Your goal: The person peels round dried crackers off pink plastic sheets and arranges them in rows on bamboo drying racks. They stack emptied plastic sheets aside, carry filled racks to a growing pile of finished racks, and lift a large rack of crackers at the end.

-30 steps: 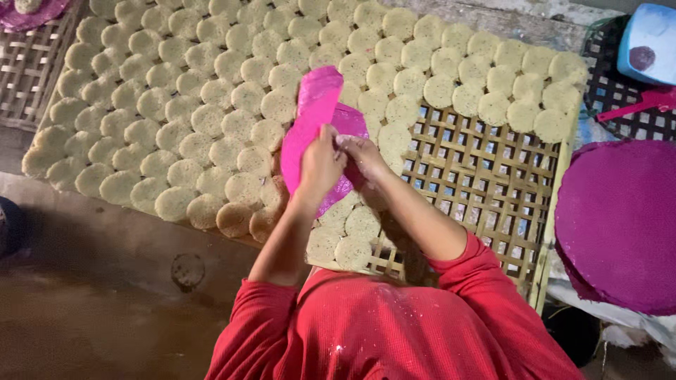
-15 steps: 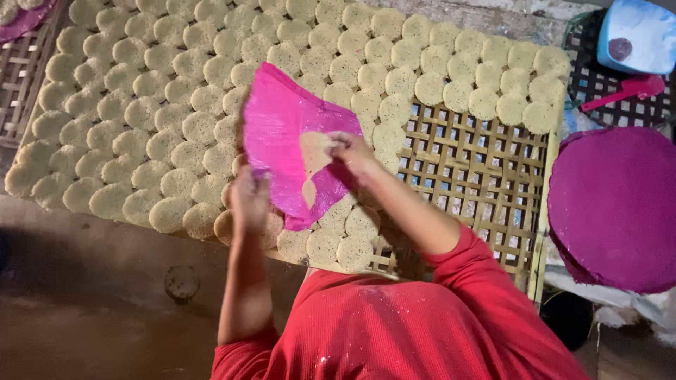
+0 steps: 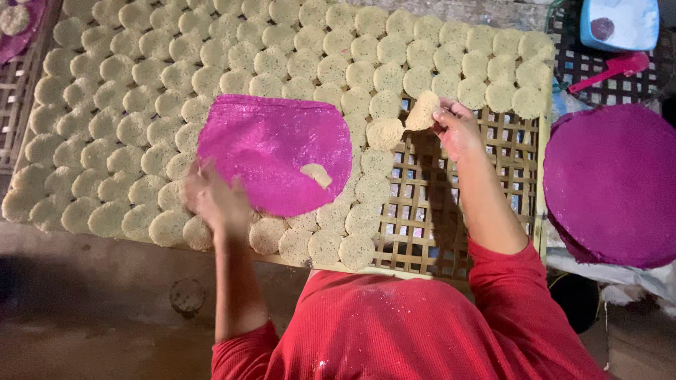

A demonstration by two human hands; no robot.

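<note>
One pale round disc (image 3: 422,110) is pinched by the right hand (image 3: 456,130), while a magenta sheet (image 3: 271,151) is gripped at its edge by the left hand (image 3: 211,200).

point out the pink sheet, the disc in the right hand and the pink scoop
pink sheet (image 3: 271,151), head view, centre of the sheet
disc (image 3: 422,110), head view, middle of its face
pink scoop (image 3: 614,69), head view, on its handle
</note>
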